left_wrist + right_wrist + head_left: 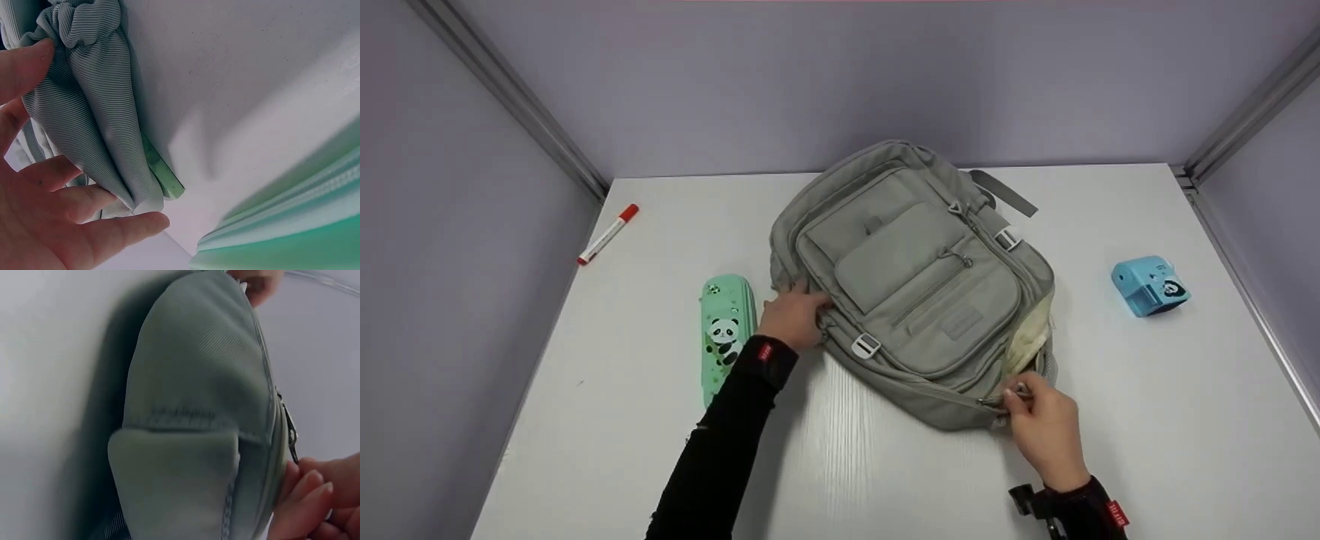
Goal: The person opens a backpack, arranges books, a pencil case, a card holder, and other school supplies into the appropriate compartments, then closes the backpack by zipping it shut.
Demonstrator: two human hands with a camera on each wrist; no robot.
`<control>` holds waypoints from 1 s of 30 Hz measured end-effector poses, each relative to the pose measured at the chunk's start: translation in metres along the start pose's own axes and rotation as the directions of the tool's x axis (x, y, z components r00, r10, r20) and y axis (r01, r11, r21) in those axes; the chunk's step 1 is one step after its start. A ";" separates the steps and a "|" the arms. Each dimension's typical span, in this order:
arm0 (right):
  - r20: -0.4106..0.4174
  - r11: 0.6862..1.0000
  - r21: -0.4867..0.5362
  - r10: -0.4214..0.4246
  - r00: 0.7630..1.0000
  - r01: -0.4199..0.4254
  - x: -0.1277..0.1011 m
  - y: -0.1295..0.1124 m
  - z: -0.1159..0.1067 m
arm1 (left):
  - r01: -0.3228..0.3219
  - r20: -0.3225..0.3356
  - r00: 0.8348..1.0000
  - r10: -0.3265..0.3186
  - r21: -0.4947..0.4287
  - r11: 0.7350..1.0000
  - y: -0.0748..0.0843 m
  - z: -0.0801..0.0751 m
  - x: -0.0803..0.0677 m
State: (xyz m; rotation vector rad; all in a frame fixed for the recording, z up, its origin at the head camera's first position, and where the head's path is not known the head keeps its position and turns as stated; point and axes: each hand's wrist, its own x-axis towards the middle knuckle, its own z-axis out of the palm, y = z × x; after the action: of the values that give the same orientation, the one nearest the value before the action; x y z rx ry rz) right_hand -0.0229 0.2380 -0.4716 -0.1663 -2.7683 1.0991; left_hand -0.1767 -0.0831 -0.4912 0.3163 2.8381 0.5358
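Observation:
A grey-green backpack (907,277) lies on its back on the white table, its front pockets facing up. Along its lower right side the main opening gapes, showing a cream lining (1030,334). My right hand (1044,427) pinches the zipper pull at the bottom corner of that opening; the zipper slider (289,430) shows just beyond the fingertips in the right wrist view. On the left side of the bag rests my left hand (793,319), its fingers spread against the gathered side pocket (93,101) in the left wrist view.
Left of the bag lies a mint-green pencil case (725,307) with a panda on it, partly behind the left forearm. A red-capped white marker (608,234) lies at the far left. A blue panda-printed gadget (1150,285) sits at the right. Walls enclose the table's back and sides.

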 end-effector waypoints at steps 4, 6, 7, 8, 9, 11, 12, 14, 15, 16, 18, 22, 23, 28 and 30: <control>-0.079 0.999 -0.024 0.046 0.996 -0.048 0.007 0.012 -0.016 | -0.010 -0.019 1.000 0.010 -0.006 1.000 0.001 0.002 0.001; -0.123 0.995 -0.031 0.089 0.988 -0.094 0.010 0.019 -0.022 | -0.014 -0.027 1.000 0.013 -0.009 1.000 0.001 0.003 0.001; -0.139 0.993 -0.035 0.108 0.984 -0.114 0.012 0.022 -0.025 | -0.014 -0.029 0.999 0.014 -0.012 1.000 0.001 0.004 0.002; -0.148 0.991 -0.037 0.125 0.981 -0.131 0.013 0.024 -0.027 | -0.013 -0.029 1.000 0.012 -0.014 1.000 0.001 0.004 0.002; -0.150 0.989 -0.038 0.137 0.979 -0.144 0.014 0.026 -0.028 | -0.010 -0.027 1.000 0.010 -0.015 1.000 0.001 0.004 0.001; -0.146 0.988 -0.035 0.143 0.979 -0.149 0.014 0.028 -0.028 | -0.005 -0.022 1.000 0.005 -0.012 1.000 0.001 0.004 0.000; -0.141 0.989 -0.032 0.137 0.980 -0.143 0.014 0.028 -0.028 | -0.003 -0.021 1.000 0.003 -0.007 1.000 0.002 0.004 0.000; -0.138 0.992 -0.026 0.119 0.983 -0.124 0.014 0.028 -0.027 | -0.003 -0.025 1.000 0.004 0.022 1.000 0.005 0.003 -0.003; -0.139 0.993 -0.023 0.111 0.984 -0.115 0.014 0.028 -0.026 | -0.006 -0.030 1.000 0.007 0.042 0.999 0.007 0.002 -0.006; -0.141 0.994 -0.019 0.103 0.985 -0.107 0.013 0.027 -0.025 | -0.014 -0.039 0.999 0.017 0.065 0.998 0.010 0.001 -0.008; -0.139 0.995 -0.011 0.095 0.986 -0.098 0.013 0.027 -0.024 | -0.041 -0.059 0.997 0.048 0.110 0.993 0.019 -0.001 -0.016; -0.149 0.996 -0.004 0.088 0.985 -0.089 0.011 0.026 -0.021 | -0.146 -0.071 0.985 0.158 0.150 0.978 0.059 -0.004 -0.038; -0.154 0.996 -0.002 0.086 0.984 -0.088 0.011 0.026 -0.021 | -0.188 -0.070 0.977 0.202 0.164 0.968 0.073 -0.003 -0.044; -0.161 0.996 0.015 0.086 0.983 -0.085 0.009 0.025 -0.019 | -0.383 0.006 0.919 0.394 0.256 0.888 0.143 0.025 -0.073; -0.155 0.996 0.025 0.086 0.984 -0.083 0.009 0.025 -0.018 | -0.423 0.043 0.901 0.432 0.306 0.853 0.164 0.043 -0.079</control>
State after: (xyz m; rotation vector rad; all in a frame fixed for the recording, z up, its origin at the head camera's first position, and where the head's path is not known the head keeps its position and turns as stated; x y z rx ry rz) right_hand -0.0268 0.2695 -0.4747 -0.3552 -2.6334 1.0818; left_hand -0.0628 0.0599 -0.4528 1.0255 2.8745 0.1613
